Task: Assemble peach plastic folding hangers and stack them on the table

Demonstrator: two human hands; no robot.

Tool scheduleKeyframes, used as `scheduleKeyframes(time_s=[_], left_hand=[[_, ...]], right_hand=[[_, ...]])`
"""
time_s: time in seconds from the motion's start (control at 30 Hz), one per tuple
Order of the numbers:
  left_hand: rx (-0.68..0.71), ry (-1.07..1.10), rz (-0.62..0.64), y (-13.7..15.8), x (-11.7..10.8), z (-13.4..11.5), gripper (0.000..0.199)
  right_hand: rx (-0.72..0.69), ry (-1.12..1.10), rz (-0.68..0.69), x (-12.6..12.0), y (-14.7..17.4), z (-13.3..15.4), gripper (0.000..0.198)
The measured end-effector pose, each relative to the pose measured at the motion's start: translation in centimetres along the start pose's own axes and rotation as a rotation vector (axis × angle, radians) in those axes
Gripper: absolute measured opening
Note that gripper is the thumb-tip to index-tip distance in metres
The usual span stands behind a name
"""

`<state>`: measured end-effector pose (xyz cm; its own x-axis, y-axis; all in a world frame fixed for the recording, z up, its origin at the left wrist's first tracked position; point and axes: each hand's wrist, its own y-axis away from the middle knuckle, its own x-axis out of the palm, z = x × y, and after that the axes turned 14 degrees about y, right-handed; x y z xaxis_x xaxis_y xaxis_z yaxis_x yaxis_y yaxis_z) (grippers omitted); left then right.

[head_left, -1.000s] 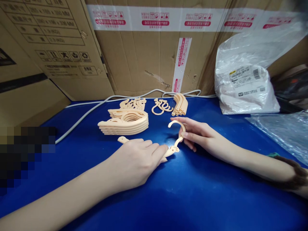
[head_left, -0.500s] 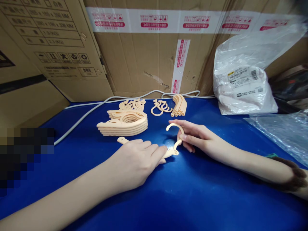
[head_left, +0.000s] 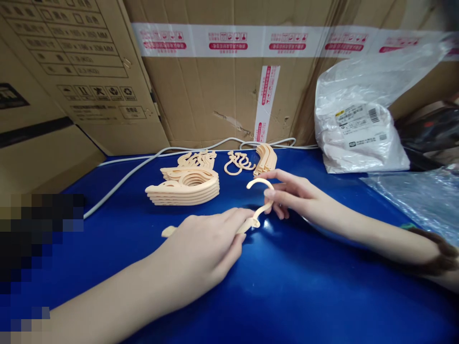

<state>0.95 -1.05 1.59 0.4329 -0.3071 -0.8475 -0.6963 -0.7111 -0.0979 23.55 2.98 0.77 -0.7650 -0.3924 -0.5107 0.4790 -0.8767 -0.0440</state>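
Note:
My left hand (head_left: 211, 243) is closed around a cream plastic hanger arm (head_left: 245, 225), covering most of it; one end sticks out at the left and the other at the right. Between thumb and fingers, my right hand (head_left: 287, 193) pinches a cream hanger hook (head_left: 261, 181). The hook's lower end meets the right end of the hanger arm; whether it is seated in it I cannot tell. Behind my left hand lies a neat stack of hanger pieces (head_left: 182, 193). Farther back are loose hooks (head_left: 239, 162) and a bundle of curved arms (head_left: 266, 158).
More cream pieces (head_left: 197, 159) lie behind the stack. A pale cable (head_left: 132, 171) runs along the back of the blue table (head_left: 304, 296). Cardboard boxes (head_left: 215, 95) wall off the rear and left. At right stand a white plastic bag (head_left: 362, 138) and clear plastic wrap (head_left: 423, 196).
The hanger arm has turned, its left end now lower and nearer me. My left hand has rolled with it, and the hook has tilted at the arm's end. The view has shifted slightly.

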Motion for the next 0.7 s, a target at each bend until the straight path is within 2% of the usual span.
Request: scheduleKeyframes(time_s=[0.13,0.17,0.27,0.43,0.57,0.7], left_hand=[[-0.264,0.556,0.057,-0.8,-0.2,-0.6,0.017],[-0.307,0.692,0.062,-1.2,-0.1,-0.5,0.017],[-0.357,0.969,0.032,-2.4,0.4,-0.3,0.021],[-0.433,1.137,0.009,-3.8,0.7,0.1,0.016],[-0.507,1.248,-0.007,-4.0,0.7,0.5,0.015],[-0.499,1.312,-0.004,-3.9,0.8,1.1,0.016]], right_hand=[[0.102,0.202,-0.218,-2.7,-2.5,0.0,0.017],[0.172,0.280,-0.269,-3.6,-3.3,-0.3,0.016],[0.245,0.363,-0.353,-6.0,-5.9,-1.6,0.015],[0.359,0.459,-0.362,-7.8,-8.7,-3.7,0.024],[0.409,0.486,-0.311,-7.8,-9.2,-4.1,0.028],[0.425,0.486,-0.285,-7.9,-9.3,-3.9,0.025]])
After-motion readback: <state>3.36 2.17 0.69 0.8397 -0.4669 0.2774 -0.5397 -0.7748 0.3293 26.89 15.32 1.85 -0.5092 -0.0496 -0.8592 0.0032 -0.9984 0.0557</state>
